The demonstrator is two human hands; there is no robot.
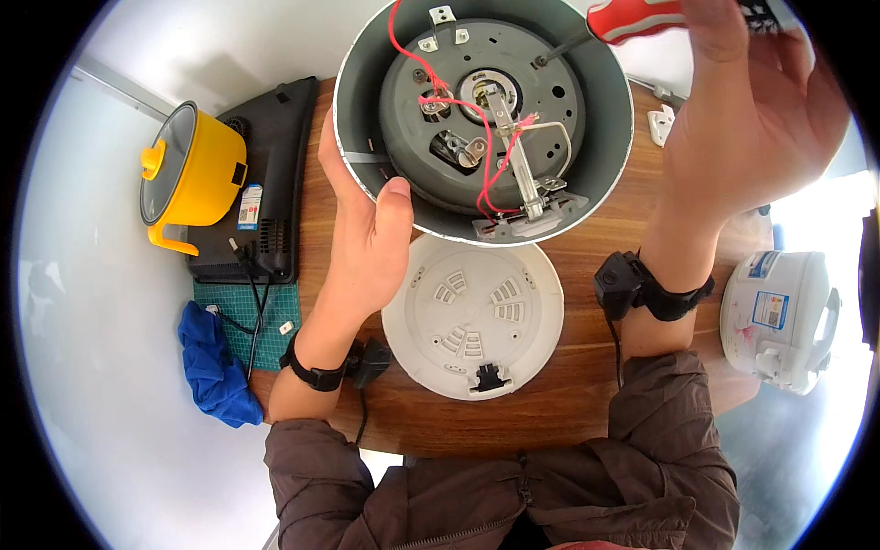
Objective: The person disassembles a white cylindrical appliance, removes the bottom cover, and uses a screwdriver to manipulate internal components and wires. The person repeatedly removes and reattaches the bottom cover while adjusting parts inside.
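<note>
My left hand gripped the shell, likely steadying it. My right hand gripped the screwdriver at a screw.

The rice-cooker shell looks like smooth metal with a satin finish; its inner lever is shinier bare metal. The screwdriver handle is glossy plastic, its shaft metal. The vented base cover is matt plastic, the tabletop smooth wood-grain, the rag rumpled cloth.
</note>
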